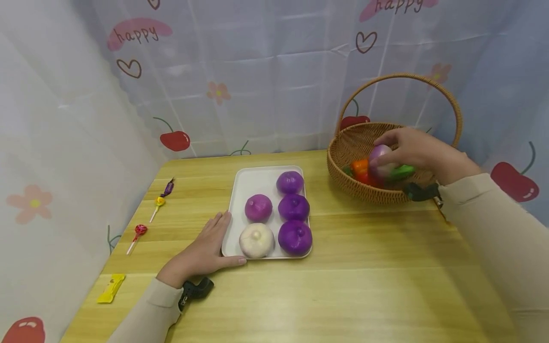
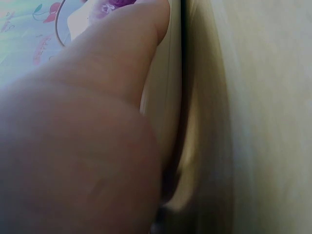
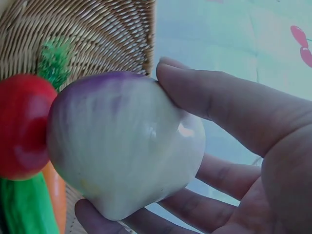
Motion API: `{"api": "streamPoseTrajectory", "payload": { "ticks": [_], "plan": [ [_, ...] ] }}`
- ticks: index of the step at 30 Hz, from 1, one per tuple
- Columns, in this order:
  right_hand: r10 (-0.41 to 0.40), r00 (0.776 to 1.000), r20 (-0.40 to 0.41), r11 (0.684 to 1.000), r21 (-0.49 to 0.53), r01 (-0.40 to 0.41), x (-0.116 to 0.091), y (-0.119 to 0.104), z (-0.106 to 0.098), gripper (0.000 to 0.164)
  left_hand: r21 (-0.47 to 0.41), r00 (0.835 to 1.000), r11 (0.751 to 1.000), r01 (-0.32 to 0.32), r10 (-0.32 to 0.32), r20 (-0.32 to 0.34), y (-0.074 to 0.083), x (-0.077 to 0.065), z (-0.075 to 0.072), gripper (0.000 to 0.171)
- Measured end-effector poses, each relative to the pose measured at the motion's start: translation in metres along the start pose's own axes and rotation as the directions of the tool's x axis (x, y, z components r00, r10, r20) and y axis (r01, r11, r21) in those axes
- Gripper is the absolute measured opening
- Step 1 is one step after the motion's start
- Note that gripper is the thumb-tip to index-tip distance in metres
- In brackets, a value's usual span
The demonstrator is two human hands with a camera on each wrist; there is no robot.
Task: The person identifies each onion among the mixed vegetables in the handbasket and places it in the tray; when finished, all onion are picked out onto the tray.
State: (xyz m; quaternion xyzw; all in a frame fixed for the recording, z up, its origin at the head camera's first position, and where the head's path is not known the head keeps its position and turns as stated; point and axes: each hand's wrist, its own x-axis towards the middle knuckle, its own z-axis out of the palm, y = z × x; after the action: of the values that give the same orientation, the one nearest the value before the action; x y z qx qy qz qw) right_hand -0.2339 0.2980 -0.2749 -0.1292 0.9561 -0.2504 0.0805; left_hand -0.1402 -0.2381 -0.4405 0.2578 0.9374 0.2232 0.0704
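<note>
My right hand holds a white and purple turnip above the wicker basket, with thumb and fingers curled round its sides. Beneath it in the basket lie a red round vegetable, a green one and an orange carrot-like one. Low at the left, my left hand rests by the near left corner of a white tray, fingers straight along its side and thumb along its front edge. On the tray are several purple turnips and a white-topped one.
Along the table's left edge lie a purple-wrapped candy, a yellow lollipop, a red lollipop and a yellow packet. The basket's tall handle arches over it. A printed curtain hangs behind the table.
</note>
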Motion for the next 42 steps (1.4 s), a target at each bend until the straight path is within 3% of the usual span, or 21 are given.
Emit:
{"api": "streamPoseTrajectory", "payload": {
  "ticks": [9,17,35,42],
  "plan": [
    [0.029,0.999,0.015,0.991,0.130,-0.031,0.009,-0.020,0.000,0.081,0.002,1.000,1.000,0.002,-0.002,-0.001,0.000,0.001,0.000,0.137],
    [-0.039,0.998,-0.043,0.998,0.046,0.041,0.029,-0.043,0.001,0.076,0.006,1.000,1.000,0.003,-0.003,0.003,0.000,0.001,0.000,0.137],
    [-0.115,0.993,-0.029,0.984,0.136,0.118,0.064,-0.100,0.017,0.077,0.008,1.000,1.000,0.011,-0.012,0.007,0.002,0.000,0.000,0.136],
    [-0.191,0.982,0.000,0.970,0.152,0.188,0.088,-0.127,0.036,0.071,0.008,1.000,1.000,0.008,-0.008,0.003,0.000,0.001,0.001,0.137]
  ]
}}
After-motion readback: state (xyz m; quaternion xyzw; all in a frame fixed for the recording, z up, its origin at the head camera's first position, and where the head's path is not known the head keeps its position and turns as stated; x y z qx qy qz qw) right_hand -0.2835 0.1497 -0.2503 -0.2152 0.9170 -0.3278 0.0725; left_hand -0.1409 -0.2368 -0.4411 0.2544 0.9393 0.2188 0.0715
